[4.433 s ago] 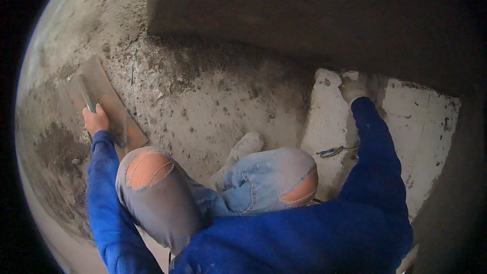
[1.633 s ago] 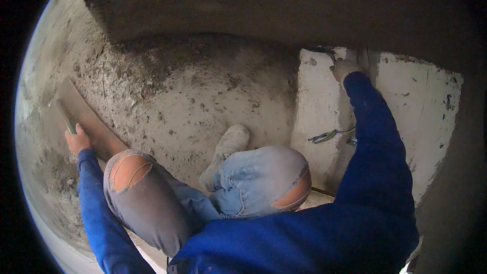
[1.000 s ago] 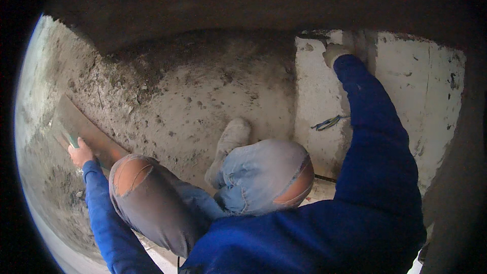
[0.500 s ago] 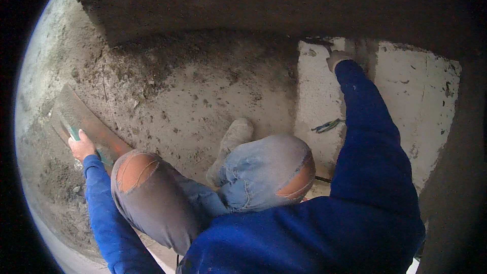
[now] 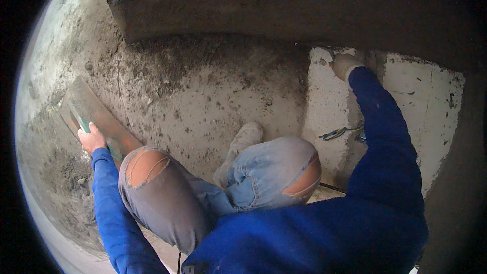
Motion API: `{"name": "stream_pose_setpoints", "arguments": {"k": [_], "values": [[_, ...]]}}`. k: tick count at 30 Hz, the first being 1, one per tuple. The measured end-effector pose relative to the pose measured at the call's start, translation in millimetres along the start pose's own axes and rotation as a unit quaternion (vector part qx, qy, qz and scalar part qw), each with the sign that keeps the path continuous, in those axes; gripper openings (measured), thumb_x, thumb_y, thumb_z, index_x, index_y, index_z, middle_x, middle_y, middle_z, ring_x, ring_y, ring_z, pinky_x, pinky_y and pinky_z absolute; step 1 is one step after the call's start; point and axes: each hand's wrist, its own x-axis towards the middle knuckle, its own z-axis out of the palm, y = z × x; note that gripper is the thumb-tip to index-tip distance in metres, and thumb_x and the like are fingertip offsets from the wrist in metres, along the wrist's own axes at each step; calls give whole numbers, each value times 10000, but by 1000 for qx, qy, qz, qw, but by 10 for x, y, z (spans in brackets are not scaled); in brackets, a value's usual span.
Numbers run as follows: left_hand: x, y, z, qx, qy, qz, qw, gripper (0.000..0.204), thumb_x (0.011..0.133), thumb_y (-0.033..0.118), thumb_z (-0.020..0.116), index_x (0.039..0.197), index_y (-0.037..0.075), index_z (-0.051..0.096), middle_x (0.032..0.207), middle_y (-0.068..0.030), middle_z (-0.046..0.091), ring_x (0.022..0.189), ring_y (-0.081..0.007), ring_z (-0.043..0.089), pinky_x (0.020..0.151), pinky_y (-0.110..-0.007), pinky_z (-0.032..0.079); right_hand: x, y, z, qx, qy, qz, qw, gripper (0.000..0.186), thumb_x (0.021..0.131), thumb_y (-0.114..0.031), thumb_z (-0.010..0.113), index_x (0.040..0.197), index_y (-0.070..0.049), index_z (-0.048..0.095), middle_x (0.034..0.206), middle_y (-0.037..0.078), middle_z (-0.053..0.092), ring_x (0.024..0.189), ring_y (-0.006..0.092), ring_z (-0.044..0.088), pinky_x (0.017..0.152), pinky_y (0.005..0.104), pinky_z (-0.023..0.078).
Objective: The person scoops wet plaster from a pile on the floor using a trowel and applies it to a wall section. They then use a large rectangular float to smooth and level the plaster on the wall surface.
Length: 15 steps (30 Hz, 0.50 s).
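On the left, my left hand [image 5: 92,137] is closed round the green handle of a wide steel float [image 5: 110,115], which lies tilted near my left knee. Up at the right, my gloved right hand [image 5: 345,66] is closed at the lower edge of dark plaster [image 5: 284,5], over a pale panel [image 5: 324,99]. Something small with a red part shows at its fingers; what it is, I cannot make out. Below that hand a bundle of thin wires [image 5: 332,134] sticks out, partly beside my sleeve.
My knees and a dusty shoe [image 5: 246,139] are on the rough grey concrete floor [image 5: 198,96], which has crumbs of mortar. A second pale panel [image 5: 423,116] lies at the right, bordered by dark grey plaster. A dark cord shows below my right knee.
Over the last seconds my right hand has shifted slightly along the plaster's edge as the view wavered. My left hand keeps hold of the float, its angle little changed.
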Motion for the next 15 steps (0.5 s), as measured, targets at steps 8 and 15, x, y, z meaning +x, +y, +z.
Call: {"name": "stream_pose_setpoints", "arguments": {"k": [8,15], "values": [[-29,37,-30,9,7,-6,1000,471,853,406,628,1105,12,571,1053,-243,652,984,-452,620,872,-507,476,83,162,392,117,-8,-33,993,468,967,-485,465,1078,-55,614,926,175,678,866,352,661,750,485,510],[-31,28,-37,1,14,2,1000,470,851,400,632,1103,6,574,1036,-242,653,976,-455,619,865,-511,475,-251,-281,1756,771,-241,228,544,321,944,-483,517,927,-163,514,652,43,481,508,234,471,436,443,371]]}}
